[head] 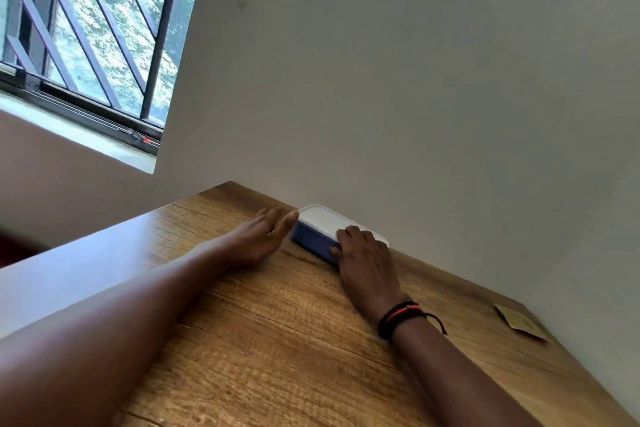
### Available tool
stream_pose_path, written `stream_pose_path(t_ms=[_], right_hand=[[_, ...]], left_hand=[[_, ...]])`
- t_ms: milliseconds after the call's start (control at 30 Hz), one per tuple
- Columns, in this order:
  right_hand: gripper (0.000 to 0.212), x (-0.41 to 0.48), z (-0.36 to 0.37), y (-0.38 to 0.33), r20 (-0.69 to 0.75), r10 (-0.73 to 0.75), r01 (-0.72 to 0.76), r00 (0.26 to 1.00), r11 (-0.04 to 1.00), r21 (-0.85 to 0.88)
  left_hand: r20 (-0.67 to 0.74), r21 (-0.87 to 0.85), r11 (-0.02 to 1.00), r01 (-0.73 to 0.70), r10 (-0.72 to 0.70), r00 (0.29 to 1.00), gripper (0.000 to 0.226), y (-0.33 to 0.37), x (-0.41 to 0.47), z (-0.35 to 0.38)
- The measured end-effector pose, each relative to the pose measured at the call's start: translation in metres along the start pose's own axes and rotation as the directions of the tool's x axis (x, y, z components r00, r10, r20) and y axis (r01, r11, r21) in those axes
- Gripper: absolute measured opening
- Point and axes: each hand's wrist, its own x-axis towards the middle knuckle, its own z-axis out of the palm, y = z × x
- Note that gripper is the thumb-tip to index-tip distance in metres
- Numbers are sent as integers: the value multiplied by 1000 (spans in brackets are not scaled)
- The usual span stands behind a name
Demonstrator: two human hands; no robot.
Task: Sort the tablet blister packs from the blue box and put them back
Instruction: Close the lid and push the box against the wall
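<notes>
The left arm runs from the lower left of the frame up to the middle, with the forearm lying along the table [277, 340]. The left hand [263, 236] stands on its little-finger edge. Its fingers are straight and held together, the palm faces right, and the fingertips reach the left end of the box [311, 241]. They seem to touch the lid's corner, though contact is not certain.

The right arm comes in from the lower right, with black and red bands [398, 317] around the wrist. The right hand [363, 256] grips the box's right end, palm down. Its fingers are curled over the near edge of the lid [323, 220] and the thumb is set against the blue side wall.

The box lies just above the middle of the frame, at the table's far edge, with its back side against or just beside the wall [415, 80]. It is a shallow blue tub lying flat between the two hands. The white lid is on and covers the whole top, so what is inside is hidden.

A tan card [519, 324] lies flat on the table at the right of the frame, near the wall and well apart from the box. A barred window [86, 28] fills the upper left.
</notes>
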Motion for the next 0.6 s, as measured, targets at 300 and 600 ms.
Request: stream_pose_path(t_ms=[300, 600], right_hand=[[43, 58, 45, 20, 110, 152, -162, 982, 983, 87], [68, 29, 27, 1, 120, 226, -231, 967, 972, 33]], left_hand=[[103, 127, 992, -2, -11, 995, 56, -5, 7, 6], [47, 185, 983, -7, -2, 999, 45, 0, -1, 4]])
